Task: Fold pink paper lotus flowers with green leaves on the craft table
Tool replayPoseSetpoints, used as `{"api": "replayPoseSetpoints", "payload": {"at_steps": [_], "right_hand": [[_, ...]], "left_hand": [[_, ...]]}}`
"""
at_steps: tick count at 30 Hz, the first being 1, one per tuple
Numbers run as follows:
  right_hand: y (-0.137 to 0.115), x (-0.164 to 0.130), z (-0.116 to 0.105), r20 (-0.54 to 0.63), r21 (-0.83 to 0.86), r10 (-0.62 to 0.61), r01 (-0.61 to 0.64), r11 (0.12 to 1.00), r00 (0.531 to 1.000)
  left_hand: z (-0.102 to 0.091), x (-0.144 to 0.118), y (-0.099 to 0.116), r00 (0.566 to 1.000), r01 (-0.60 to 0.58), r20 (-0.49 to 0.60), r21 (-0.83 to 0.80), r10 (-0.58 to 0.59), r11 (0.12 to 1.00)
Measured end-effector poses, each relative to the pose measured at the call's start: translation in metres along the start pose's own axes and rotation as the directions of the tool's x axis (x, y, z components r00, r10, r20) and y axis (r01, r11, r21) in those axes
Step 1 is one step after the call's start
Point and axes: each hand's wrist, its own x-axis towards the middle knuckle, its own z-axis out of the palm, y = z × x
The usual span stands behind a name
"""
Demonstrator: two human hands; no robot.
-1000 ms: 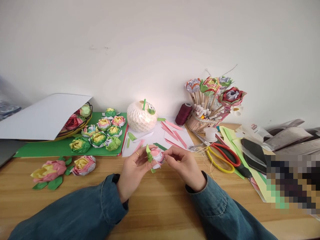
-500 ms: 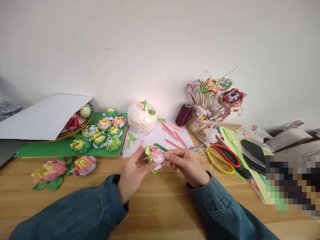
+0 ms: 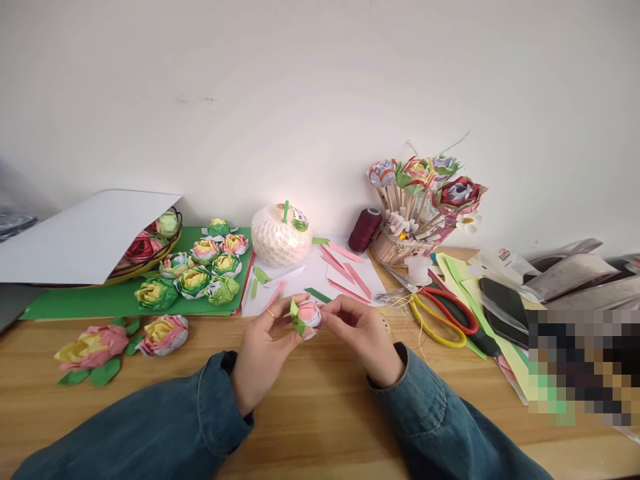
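A small paper flower (image 3: 308, 315), pink and white with light green petals on its left side, is held up between both hands above the table's middle. My left hand (image 3: 265, 350) wears a ring and grips the flower from the left, thumb in front. From the right, my right hand (image 3: 364, 333) pinches the white edge of the flower between thumb and forefinger. Behind them, pink paper strips (image 3: 350, 270) and a dark green strip (image 3: 317, 296) lie on a white sheet (image 3: 373, 269).
Several finished paper flowers (image 3: 194, 283) sit on green card at left; two pink-yellow ones (image 3: 163, 335) lie nearer. A foam-wrapped round object (image 3: 281, 237), a maroon thread spool (image 3: 365, 231) and a basket of stemmed flowers (image 3: 395, 245) line the wall. Scissors (image 3: 440, 319) lie at right.
My right hand has shifted slightly left and its fingers have moved on the flower's edge. The flower has turned a little in my grip. The whole view has shifted slightly.
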Motion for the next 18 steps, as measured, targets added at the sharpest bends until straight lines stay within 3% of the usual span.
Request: {"api": "replayPoseSetpoints", "payload": {"at_steps": [2, 5, 13, 18], "right_hand": [[0.0002, 0.0031, -0.0039, 0.09, 0.165, 0.095, -0.109, 0.98, 0.991], [0.0018, 0.006, -0.0077, 0.146, 0.226, 0.161, -0.192, 0.955, 0.976], [-0.0011, 0.0045, -0.0041, 0.098, 0.232, 0.105, -0.125, 0.965, 0.99], [0.0018, 0.0048, -0.0061, 0.12, 0.349, 0.183, -0.214, 0.912, 0.976]], "left_hand": [[-0.0003, 0.0001, 0.0008, 1.0, -0.002, 0.002, -0.034, 0.002, 0.999], [-0.0006, -0.0002, 0.0015, 1.0, -0.014, -0.002, -0.05, 0.014, 0.999], [-0.0003, -0.0004, 0.0006, 0.999, -0.019, -0.032, -0.046, 0.018, 0.999], [0.0006, 0.0005, 0.0027, 1.0, -0.03, -0.01, -0.077, 0.03, 0.997]]}}
